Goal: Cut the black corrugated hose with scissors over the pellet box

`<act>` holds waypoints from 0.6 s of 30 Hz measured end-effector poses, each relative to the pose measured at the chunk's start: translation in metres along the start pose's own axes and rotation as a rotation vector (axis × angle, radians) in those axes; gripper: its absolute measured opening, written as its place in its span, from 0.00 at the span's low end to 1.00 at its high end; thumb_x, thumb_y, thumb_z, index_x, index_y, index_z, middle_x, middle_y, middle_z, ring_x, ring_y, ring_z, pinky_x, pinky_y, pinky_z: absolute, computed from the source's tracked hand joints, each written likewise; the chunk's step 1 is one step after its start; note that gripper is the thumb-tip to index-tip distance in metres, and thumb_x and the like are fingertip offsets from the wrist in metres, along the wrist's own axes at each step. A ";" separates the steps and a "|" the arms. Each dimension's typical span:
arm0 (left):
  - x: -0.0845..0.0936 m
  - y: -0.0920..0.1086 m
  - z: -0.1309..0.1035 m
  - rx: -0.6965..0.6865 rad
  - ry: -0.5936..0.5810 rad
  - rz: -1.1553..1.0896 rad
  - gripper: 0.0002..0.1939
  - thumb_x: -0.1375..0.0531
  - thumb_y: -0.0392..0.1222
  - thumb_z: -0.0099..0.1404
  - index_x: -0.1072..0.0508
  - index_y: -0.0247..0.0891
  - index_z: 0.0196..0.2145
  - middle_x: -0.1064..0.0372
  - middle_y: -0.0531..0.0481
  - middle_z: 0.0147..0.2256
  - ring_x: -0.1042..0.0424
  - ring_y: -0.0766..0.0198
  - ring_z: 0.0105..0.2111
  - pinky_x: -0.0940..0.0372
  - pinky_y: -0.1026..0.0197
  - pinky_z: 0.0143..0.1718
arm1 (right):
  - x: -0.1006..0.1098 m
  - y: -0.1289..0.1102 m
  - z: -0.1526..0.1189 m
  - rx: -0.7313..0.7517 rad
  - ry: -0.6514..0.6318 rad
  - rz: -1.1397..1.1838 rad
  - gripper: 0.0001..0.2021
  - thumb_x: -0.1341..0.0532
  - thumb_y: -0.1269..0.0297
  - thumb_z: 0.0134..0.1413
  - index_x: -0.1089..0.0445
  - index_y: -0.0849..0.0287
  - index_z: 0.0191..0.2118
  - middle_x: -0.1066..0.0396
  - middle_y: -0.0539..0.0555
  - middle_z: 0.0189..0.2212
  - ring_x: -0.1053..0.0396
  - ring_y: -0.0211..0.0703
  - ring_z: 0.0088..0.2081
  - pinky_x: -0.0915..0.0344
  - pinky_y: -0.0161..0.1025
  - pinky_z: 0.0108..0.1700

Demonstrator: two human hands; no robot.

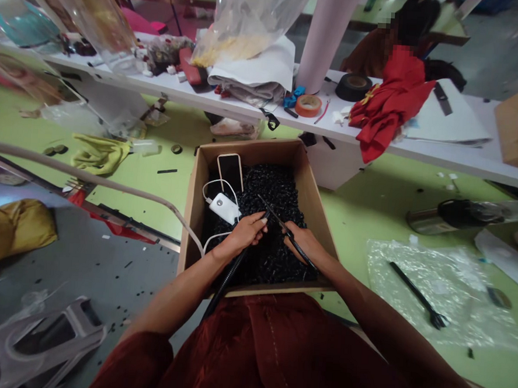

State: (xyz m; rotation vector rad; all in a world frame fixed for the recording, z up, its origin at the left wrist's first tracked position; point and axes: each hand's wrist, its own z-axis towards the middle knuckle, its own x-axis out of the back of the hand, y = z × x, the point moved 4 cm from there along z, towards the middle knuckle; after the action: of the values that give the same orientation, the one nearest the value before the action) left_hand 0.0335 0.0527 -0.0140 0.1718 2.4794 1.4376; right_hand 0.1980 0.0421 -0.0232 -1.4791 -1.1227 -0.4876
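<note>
A cardboard box in front of me holds a heap of small black pieces. Over the heap, my left hand is closed on a black corrugated tube, which runs down toward my lap. My right hand grips black-handled scissors; their blades point up and left, close to the tube end at my left fingertips. Inside the box, left of my hands, lie a white power bank with a white cable and a phone leaning near the back wall.
A thick hose crosses from the left into the box. The shelf behind carries tape rolls, red cloth and plastic bags. At right lie a metal flask and a plastic sheet under a black strip. A person sits beyond.
</note>
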 end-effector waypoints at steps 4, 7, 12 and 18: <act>0.003 -0.002 0.002 0.012 0.003 0.036 0.10 0.43 0.41 0.62 0.29 0.34 0.40 0.40 0.55 0.25 0.46 0.78 0.15 0.53 0.72 0.13 | -0.003 0.002 0.002 0.001 -0.005 -0.053 0.09 0.48 0.71 0.52 0.34 0.57 0.39 0.30 0.52 0.25 0.33 0.41 0.27 0.45 0.32 0.30; 0.005 -0.003 0.003 0.015 0.006 0.053 0.09 0.44 0.40 0.63 0.29 0.34 0.39 0.40 0.55 0.25 0.46 0.78 0.15 0.52 0.72 0.13 | -0.005 0.005 0.003 0.006 -0.004 -0.102 0.08 0.48 0.70 0.53 0.35 0.56 0.39 0.30 0.51 0.24 0.33 0.41 0.26 0.46 0.32 0.29; 0.007 -0.005 0.006 -0.007 0.035 0.089 0.07 0.44 0.40 0.63 0.30 0.34 0.35 0.40 0.55 0.24 0.47 0.78 0.14 0.53 0.72 0.12 | -0.011 0.011 0.005 0.004 0.009 -0.118 0.09 0.48 0.68 0.55 0.35 0.56 0.41 0.30 0.52 0.24 0.31 0.42 0.27 0.46 0.33 0.29; 0.004 -0.002 0.004 0.013 0.012 0.021 0.05 0.44 0.37 0.61 0.32 0.34 0.34 0.41 0.55 0.25 0.46 0.78 0.16 0.54 0.72 0.13 | -0.008 0.011 0.008 -0.030 0.062 -0.035 0.09 0.46 0.67 0.53 0.34 0.56 0.41 0.28 0.53 0.28 0.29 0.44 0.30 0.42 0.34 0.33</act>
State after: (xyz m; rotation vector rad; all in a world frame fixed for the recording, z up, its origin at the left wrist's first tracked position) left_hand 0.0310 0.0562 -0.0182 0.1938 2.5042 1.4349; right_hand 0.2014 0.0474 -0.0375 -1.4625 -1.0974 -0.5730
